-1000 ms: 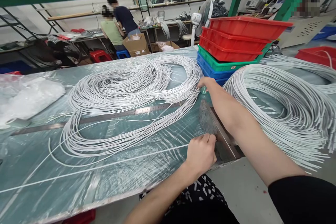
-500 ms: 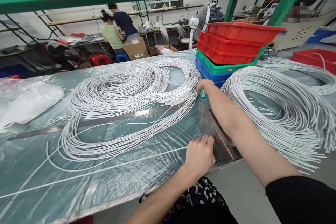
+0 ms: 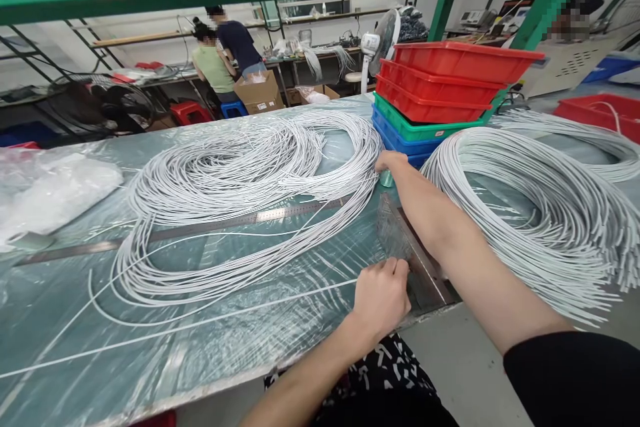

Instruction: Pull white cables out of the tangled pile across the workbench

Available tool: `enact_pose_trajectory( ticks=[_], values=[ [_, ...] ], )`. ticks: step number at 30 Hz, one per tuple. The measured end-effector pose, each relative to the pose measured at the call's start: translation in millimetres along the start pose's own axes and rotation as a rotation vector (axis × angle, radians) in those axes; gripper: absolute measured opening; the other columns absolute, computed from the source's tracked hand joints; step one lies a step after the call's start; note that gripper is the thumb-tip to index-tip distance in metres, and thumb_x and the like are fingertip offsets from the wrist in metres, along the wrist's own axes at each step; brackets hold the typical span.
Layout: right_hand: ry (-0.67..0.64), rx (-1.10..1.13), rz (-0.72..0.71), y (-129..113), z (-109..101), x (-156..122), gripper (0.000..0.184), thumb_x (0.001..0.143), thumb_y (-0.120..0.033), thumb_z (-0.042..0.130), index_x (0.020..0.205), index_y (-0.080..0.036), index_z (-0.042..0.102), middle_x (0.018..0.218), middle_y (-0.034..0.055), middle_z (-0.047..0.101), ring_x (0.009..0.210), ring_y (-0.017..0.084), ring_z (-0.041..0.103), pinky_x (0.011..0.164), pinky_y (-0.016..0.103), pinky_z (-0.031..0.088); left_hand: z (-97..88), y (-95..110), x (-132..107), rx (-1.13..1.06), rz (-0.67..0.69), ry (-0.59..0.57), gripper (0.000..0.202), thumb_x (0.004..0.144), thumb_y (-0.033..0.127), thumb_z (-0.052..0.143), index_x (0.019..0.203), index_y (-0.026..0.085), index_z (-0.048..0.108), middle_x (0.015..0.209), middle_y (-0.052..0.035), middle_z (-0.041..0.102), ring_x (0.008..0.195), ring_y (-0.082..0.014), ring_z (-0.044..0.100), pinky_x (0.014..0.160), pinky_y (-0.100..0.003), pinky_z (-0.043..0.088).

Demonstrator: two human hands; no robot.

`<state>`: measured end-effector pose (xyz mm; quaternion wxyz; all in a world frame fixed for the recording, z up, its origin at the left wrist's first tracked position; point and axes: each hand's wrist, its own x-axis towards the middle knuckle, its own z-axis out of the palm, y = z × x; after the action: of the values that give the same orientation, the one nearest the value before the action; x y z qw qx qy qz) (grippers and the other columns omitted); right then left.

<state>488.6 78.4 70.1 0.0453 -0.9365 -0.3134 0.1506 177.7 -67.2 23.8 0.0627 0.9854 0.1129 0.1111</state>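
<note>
My left hand (image 3: 383, 297) is closed in a pinch on a white cable (image 3: 250, 307), which runs off to the left across the table. Its fingertips are beside a metal cutter-like bar (image 3: 425, 270) with an upright plate, at the table's front edge. My right hand (image 3: 391, 160) reaches to the far end of this bar, fingers bent down over a pale green handle-like piece (image 3: 386, 178); the fingertips are hidden. Just left of the right hand lies a loose coil of white cables (image 3: 240, 280), looping over the table.
A larger heap of coiled cables (image 3: 225, 167) and a steel ruler (image 3: 273, 215) lie behind. Stacked red, green and blue trays (image 3: 440, 93) stand beyond my right hand. Another thick cable coil (image 3: 500, 213) is on the right. A plastic bag (image 3: 60, 193) lies left. Two people work in the background.
</note>
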Motion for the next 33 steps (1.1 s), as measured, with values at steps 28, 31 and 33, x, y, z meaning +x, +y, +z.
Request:
enact_pose_trajectory(
  ticks=[28,31,33],
  values=[
    [-0.071,0.016,0.025,-1,-7,-17,0.034,0.081,-0.025,0.071,0.111,-0.008,0.067,0.093,0.0125,0.066,0.094,0.023,0.064,0.081,0.029,0.053,-26.2,-67,32,-0.367,0.059,0.015,0.025,0.101,0.025,0.033,0.083,0.02,0.05,0.074,-0.0007,0.057,0.065,-0.0165,0.053,0.06,-0.028,0.032],
    [0.155,0.091,0.068,-4,-14,-16,0.035,0.084,-0.025,0.067,0.115,-0.009,0.065,0.103,0.0173,0.064,0.105,0.027,0.062,0.087,0.034,0.051,-37.5,-97,56,-0.525,-0.098,0.215,0.024,0.1,0.03,0.036,0.088,0.02,0.054,0.074,0.0001,0.058,0.067,-0.016,0.054,0.066,-0.027,0.036],
    [0.259,0.192,0.009,-10,-17,-15,0.034,0.089,-0.035,0.064,0.111,-0.01,0.064,0.1,0.0172,0.063,0.101,0.025,0.061,0.086,0.032,0.05,-45.0,-115,72,-0.568,-0.216,0.347,0.023,0.1,0.032,0.036,0.091,0.02,0.054,0.074,0.0002,0.057,0.067,-0.016,0.053,0.067,-0.027,0.037]
  ],
)
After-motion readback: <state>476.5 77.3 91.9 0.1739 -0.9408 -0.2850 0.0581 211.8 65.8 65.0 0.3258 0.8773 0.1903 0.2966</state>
